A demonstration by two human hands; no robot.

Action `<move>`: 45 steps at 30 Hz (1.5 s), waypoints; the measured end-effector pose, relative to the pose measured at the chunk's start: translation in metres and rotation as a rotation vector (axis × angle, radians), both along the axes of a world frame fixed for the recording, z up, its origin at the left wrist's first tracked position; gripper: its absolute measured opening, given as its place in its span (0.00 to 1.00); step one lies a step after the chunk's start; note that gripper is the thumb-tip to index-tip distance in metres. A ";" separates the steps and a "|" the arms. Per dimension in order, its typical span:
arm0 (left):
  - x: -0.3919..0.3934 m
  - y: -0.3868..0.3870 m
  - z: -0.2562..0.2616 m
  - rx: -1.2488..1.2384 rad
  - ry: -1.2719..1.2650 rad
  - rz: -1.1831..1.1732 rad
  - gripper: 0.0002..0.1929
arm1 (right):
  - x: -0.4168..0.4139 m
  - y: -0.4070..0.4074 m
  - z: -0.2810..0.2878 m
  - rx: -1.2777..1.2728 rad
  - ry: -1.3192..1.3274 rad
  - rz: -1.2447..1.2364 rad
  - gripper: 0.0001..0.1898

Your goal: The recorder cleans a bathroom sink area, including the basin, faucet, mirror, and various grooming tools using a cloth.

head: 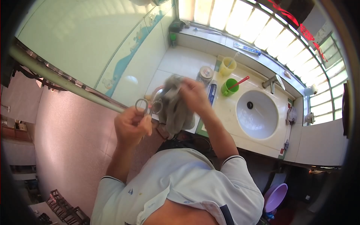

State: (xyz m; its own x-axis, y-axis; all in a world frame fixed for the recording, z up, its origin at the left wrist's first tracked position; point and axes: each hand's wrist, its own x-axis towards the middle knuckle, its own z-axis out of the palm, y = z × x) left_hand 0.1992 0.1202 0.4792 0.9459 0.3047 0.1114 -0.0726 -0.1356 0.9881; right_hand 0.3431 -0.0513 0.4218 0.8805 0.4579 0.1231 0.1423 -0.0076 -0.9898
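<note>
A pair of metal scissors (146,108) is in my left hand (132,123). My fingers pinch them below the handles, and the two finger loops point up. The blades are mostly hidden by the hand. My right hand (195,94), slightly blurred, grips the top of a grey cloth (180,116). Its folds hang down at the counter's front edge, just right of the scissors. Behind the cloth, part of a pink-rimmed object (157,90) shows on the white tiled counter (180,60); I cannot tell what it is.
A lidded jar (206,73) and a blue-and-white tube (213,92) are beyond my right hand. Farther right are a yellow cup (227,67), a green cup (229,87), a white sink (257,118) and a metal faucet (271,83). A toothpaste tube (247,48) lies on the window ledge.
</note>
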 end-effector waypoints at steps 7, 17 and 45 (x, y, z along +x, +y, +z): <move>0.007 0.000 -0.004 -0.201 -0.073 0.032 0.04 | -0.015 -0.006 0.014 0.840 0.686 0.239 0.15; 0.012 -0.019 -0.004 -0.081 -0.027 0.099 0.06 | -0.054 0.027 0.007 0.418 0.290 0.223 0.10; 0.005 0.003 -0.010 -0.150 -0.048 0.143 0.03 | -0.068 0.030 0.020 0.528 0.588 0.413 0.14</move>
State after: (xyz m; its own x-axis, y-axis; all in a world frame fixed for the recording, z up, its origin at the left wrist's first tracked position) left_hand 0.2039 0.1228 0.4689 0.8863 0.4524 0.0987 -0.1110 0.0006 0.9938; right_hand 0.2752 -0.0217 0.4418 0.6450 0.7640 -0.0122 -0.4991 0.4092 -0.7638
